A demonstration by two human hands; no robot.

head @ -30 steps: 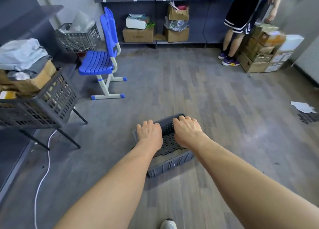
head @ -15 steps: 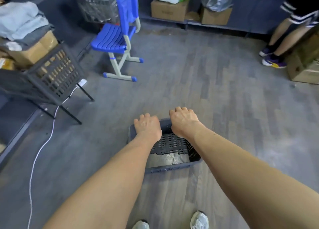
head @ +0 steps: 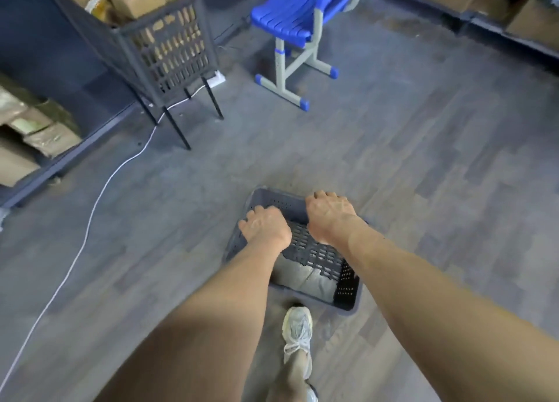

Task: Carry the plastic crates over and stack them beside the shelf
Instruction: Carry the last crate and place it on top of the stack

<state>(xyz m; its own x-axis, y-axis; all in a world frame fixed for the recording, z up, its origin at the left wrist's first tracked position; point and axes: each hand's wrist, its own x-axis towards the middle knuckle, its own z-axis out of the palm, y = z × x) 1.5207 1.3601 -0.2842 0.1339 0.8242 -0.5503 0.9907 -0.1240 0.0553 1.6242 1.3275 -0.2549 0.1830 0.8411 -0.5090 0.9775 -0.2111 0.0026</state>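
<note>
I carry a grey perforated plastic crate [head: 320, 259] in front of me, above the grey wood floor, its open side facing me. My left hand [head: 263, 226] grips the far rim on the left. My right hand [head: 330, 214] grips the same rim on the right, fingers curled over the edge. A dark shelf unit [head: 45, 68] with cardboard boxes runs along the left wall.
A dark crate full of boxes [head: 169, 47] stands on a black-legged stand at upper left. A white cable [head: 90, 208] trails across the floor from it. A blue chair [head: 296, 17] stands ahead. My shoe [head: 298, 335] steps just under the crate. More boxes [head: 514, 5] sit far right.
I have walked forward and turned left: the crate on the stand and the blue chair are much closer, and the person at the far right is out of view. Both hands keep their grip.
</note>
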